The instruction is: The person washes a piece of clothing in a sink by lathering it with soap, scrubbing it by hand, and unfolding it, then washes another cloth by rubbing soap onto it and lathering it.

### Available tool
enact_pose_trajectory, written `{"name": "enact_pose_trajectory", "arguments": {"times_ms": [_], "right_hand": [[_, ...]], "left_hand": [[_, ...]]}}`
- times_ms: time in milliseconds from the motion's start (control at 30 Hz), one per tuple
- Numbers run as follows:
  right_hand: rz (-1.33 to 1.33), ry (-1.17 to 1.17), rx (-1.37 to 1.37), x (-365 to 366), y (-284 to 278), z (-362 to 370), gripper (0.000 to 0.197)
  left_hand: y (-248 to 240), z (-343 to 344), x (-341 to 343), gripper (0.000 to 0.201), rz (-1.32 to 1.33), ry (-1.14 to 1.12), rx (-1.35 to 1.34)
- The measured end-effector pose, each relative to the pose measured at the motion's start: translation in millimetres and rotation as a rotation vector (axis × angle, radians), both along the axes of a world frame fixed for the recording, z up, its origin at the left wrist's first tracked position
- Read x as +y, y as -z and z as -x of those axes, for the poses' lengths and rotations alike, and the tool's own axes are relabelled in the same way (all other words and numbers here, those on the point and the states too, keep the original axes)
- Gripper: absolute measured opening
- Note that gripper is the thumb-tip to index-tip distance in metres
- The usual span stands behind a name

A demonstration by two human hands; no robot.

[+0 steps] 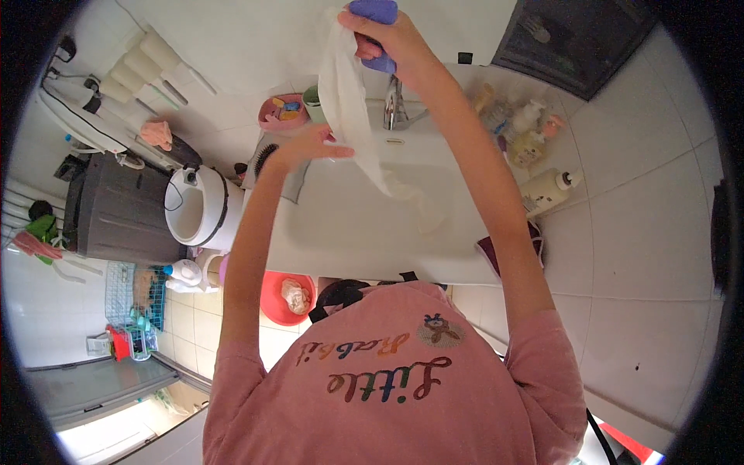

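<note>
My right hand, raised high in front, is closed round a blue-purple object whose exact kind I cannot make out. The top of a long, thin white cloth is caught in the same hand. From there it hangs in a narrow strip, its lower end spreading into the white sink. Beside the middle of the cloth is my left hand, fingers stretched out and apart. One fingertip overlaps the cloth's edge; whether it touches is unclear. The chrome faucet stands behind the cloth.
Several bottles line the right of the sink, with a cream pump bottle nearest. At the left are a pink basket, a hairbrush and a white bucket. Below lies a red basin holding pale cloth.
</note>
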State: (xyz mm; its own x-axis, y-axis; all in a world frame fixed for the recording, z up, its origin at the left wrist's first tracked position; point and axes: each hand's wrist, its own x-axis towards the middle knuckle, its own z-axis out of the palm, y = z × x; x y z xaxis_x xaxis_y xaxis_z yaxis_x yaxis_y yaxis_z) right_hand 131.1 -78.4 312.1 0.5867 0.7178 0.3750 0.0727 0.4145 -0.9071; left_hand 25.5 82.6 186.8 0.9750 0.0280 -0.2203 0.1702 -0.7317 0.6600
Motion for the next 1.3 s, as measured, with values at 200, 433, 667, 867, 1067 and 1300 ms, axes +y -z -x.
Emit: {"name": "enact_pose_trajectory", "arguments": {"times_ms": [200,433,667,867,1067,1300], "right_hand": [[-0.059,0.081,0.125,-18.5,-8.3,-5.5,0.023],[-0.169,0.342,0.028,-59.2,4.1,-38.7,0.019],[-0.344,0.419,0.197,-123.6,47.2,-78.2,0.008],[-0.351,0.328,0.480,-158.0,97.0,-67.0,0.010],[-0.466,0.084,0.699,-168.4,136.6,-40.4,0.015],[-0.476,-0.049,0.721,-152.5,135.8,-12.4,0.019]], "left_hand": [[61.8,9.2,-31.7,0.037,0.558,0.160,-0.102],[96.5,40.2,-29.1,0.039,0.545,0.081,0.172],[99.7,69.7,-13.5,0.036,0.973,-0.176,0.111],[79.6,97.1,-13.3,0.040,1.261,-0.369,-0.013],[88.9,115.0,-1.5,0.045,0.982,-0.367,-0.014],[83.2,113.6,-4.9,0.043,0.694,-0.316,0.050]]}}
